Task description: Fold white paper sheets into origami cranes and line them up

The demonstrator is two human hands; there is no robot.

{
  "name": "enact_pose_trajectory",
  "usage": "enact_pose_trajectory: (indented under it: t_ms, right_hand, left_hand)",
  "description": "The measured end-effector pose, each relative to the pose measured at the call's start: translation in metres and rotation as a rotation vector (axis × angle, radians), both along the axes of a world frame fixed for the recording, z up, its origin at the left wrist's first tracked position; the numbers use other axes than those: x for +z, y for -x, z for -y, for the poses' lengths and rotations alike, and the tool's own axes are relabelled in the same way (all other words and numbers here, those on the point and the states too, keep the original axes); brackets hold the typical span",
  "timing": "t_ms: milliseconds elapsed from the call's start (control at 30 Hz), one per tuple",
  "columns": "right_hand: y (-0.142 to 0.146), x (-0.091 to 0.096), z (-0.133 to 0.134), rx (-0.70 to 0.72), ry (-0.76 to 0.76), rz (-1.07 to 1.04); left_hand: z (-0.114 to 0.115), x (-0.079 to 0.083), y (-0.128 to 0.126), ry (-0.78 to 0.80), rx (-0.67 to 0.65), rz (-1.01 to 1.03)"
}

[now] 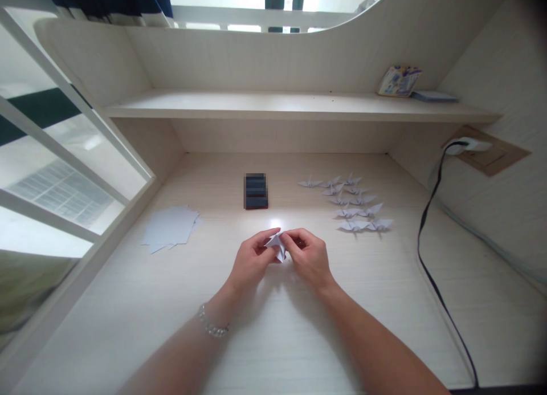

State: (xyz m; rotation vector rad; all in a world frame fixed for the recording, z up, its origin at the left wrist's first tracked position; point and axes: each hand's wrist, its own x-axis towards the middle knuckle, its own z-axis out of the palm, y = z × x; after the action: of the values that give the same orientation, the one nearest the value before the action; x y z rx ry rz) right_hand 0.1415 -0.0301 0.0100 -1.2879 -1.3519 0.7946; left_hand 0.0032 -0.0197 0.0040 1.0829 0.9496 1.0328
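A small piece of folded white paper [277, 248] is held between my two hands, just above the desk. My left hand [255, 255] pinches its left side, with the thumb in front and the index finger along the top. On the other side, my right hand [308, 253] grips the upper right part between thumb and bent fingers. Part of the paper is hidden behind the fingers. Several folded white paper cranes [359, 212] stand in rows to the right, beyond my right hand. Over on the left lies a loose pile of white paper sheets [168, 227].
A dark, blurred-out rectangular object [255, 191] lies behind my hands. A black cable [422, 252] runs from a wall socket [491, 150] down the desk's right side. The shelf [256, 105] above holds a colourful packet [399, 80]. White rails [64, 121] border the left.
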Motion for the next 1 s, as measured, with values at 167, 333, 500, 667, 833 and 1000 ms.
enact_pose_trajectory:
  t_ms: [167,333,500,667,833,1000]
  right_hand:
    - [0.0,-0.002,-0.001,0.007,0.008,-0.003]
    - [-0.002,-0.003,-0.001,0.027,0.024,-0.013]
    - [-0.006,-0.001,-0.004,0.076,0.067,-0.046]
    - [-0.009,-0.002,-0.006,0.166,0.105,-0.079]
    - [-0.01,-0.005,-0.008,0.189,0.16,-0.109]
    - [-0.013,-0.004,-0.011,0.268,0.258,-0.149]
  left_hand:
    - [0.0,0.003,0.0,0.009,0.007,-0.003]
    - [-0.002,0.002,0.001,0.006,0.029,0.004]
    - [-0.002,0.003,0.002,0.025,0.031,-0.006]
    - [-0.004,0.002,0.003,0.021,0.046,-0.043]
    - [-0.004,-0.001,0.004,-0.026,0.08,-0.152]
    - [-0.004,-0.001,0.005,-0.049,0.084,-0.218]
